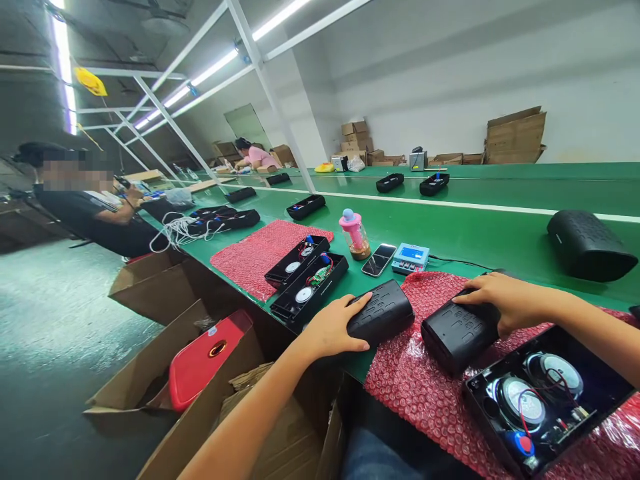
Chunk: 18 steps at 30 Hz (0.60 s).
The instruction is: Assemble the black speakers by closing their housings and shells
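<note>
My left hand [334, 327] is wrapped round the end of a black speaker shell [385, 310] lying at the table's front edge. My right hand [500, 299] grips a second black speaker shell [453, 333] that rests on red bubble wrap [415, 393]. The two shells lie side by side, a small gap between them. At the lower right an open speaker half [547, 397] shows two round drivers and red wiring.
Two open speaker halves [307, 277] lie left on another red bubble wrap sheet [253, 257]. A pink bottle [355, 235], a phone [379, 259] and a small blue meter [411, 258] stand behind. A finished black speaker [587, 245] sits far right. Cardboard boxes [200, 360] stand below; other people work at the left.
</note>
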Motion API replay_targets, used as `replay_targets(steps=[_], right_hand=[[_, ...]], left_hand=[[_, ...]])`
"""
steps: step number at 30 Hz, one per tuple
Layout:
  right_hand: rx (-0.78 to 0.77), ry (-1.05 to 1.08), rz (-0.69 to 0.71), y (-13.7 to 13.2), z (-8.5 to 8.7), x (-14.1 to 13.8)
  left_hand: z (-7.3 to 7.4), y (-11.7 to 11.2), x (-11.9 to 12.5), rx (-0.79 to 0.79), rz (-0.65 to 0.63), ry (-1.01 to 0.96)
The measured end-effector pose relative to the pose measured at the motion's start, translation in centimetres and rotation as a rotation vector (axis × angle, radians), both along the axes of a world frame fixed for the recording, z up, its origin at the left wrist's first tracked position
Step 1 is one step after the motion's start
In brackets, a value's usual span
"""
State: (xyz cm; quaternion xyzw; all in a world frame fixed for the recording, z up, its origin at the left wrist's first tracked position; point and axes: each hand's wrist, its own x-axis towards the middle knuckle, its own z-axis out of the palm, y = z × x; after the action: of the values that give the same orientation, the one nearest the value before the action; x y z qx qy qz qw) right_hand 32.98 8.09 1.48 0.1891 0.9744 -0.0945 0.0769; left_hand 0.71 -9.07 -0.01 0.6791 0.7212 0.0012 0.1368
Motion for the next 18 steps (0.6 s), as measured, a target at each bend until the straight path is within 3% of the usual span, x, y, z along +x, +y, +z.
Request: replay_targets(steps=[4,7,12,18], right_hand=[[0.006,-0.014,0.038,-0.3,0.6,-0.5],[0.047,-0.096,0.014,-0.6,-0.1,-1.0],[-0.016,-0.192,-0.022,-0.8,-1.5,-2.0],[-0.018,-0.170,-0.004,-0.6,-1.2,-1.9]], left_hand=[[-0.1,0.0,-0.1,-0.003,-0.014,-0.003],[-0.1,0.1,-0.1,0.007,-0.007,0.004],[-0.1,0.1,0.0,0.004,-0.005,0.025],[-0.6,0.3,0.3,0.004,-0.015,0.054]])
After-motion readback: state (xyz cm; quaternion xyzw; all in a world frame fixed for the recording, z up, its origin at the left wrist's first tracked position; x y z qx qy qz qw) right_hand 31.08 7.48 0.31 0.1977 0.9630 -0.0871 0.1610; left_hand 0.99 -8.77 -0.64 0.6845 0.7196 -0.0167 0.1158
